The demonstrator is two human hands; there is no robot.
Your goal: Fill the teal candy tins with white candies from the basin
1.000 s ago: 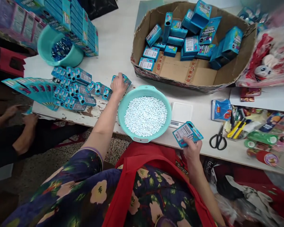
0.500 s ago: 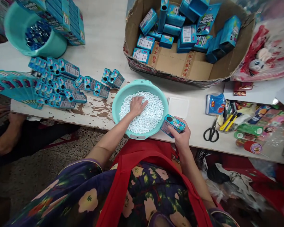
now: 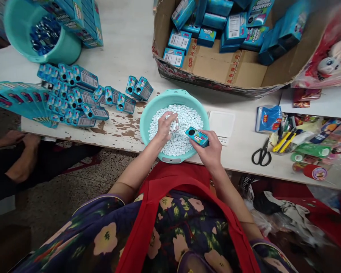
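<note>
A turquoise basin [image 3: 147, 113] on the near edge of the table holds a layer of small white candies [image 3: 184, 146]. My left hand [image 3: 166, 127] is over the candies, fingers curled, with some of them in its grasp. In my right hand [image 3: 211, 149] is a small blue candy box [image 3: 197, 136], tilted above the basin's right side. A dark round hole shows in the end of the box that faces my left hand. Partly behind my right hand lies a flat white scale [image 3: 222, 123].
Blue boxes with round holes [image 3: 85, 77] stand in a group at left, beside fanned flat cartons [image 3: 19, 98]. A turquoise bucket [image 3: 65, 49] holds dark blue pieces. A cardboard carton [image 3: 204, 76] contains more boxes. Scissors [image 3: 261, 153] lie at right. Another person's hands [image 3: 31, 140] are at far left.
My left hand has lifted from the candies and closed round some. My right hand has brought the box leftward, from the basin's edge to over it. The view has shifted slightly.
</note>
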